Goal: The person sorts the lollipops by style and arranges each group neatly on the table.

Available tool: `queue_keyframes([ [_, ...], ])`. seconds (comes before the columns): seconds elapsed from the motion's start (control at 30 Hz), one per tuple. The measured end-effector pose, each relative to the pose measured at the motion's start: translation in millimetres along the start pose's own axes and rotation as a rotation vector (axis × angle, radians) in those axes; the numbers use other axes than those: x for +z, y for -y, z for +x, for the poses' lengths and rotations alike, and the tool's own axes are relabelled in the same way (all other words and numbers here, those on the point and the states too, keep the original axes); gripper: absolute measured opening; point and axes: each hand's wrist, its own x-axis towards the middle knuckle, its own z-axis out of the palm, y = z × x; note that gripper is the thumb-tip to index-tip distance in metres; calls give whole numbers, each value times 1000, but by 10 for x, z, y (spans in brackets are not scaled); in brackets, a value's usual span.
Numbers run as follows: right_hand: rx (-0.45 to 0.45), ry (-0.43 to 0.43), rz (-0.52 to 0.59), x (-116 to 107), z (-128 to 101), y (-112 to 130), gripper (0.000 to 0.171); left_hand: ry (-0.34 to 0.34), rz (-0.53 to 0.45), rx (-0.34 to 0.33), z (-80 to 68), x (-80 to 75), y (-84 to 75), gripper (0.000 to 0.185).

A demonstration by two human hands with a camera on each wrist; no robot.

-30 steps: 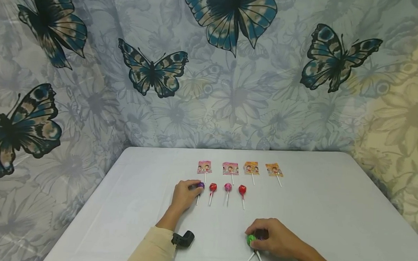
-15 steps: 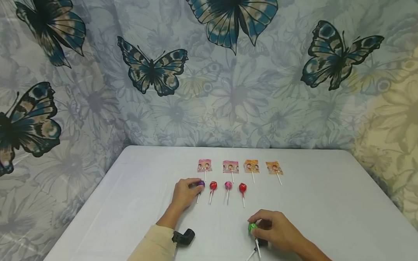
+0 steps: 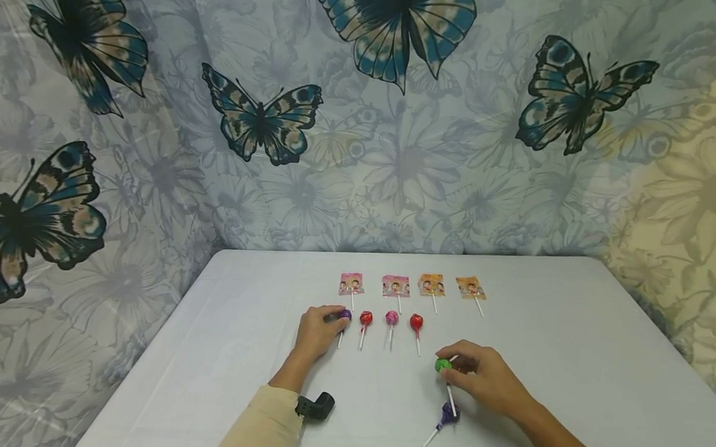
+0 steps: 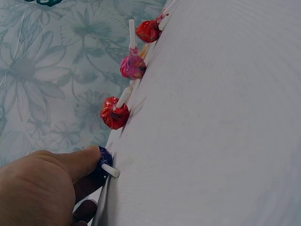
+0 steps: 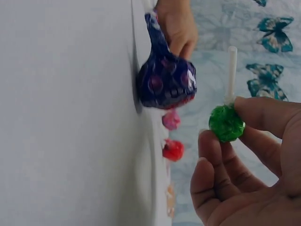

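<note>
Your right hand (image 3: 488,382) pinched the green lollipop (image 3: 443,365) by its head, lifted just off the table (image 3: 569,339). At its 6 o'clock lay the purple lollipop (image 3: 448,412). Your left hand (image 3: 316,332) curled its fingers round the small purple lollipop (image 3: 345,314), at 9 o'clock of the red lollipop (image 3: 366,318).

Soft even light, faint shadows, blurred wrist views
</note>
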Motion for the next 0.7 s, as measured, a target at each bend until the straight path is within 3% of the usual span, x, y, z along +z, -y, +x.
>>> queue_keyframes([
  [0.4, -18, -134, 23, -124, 205, -153, 26, -3, -7, 19, -3, -1, 7, 26],
  [0.7, 51, -163, 26, -192, 361, -277, 27, -2, 1, 0, 13, 13, 19, 26],
])
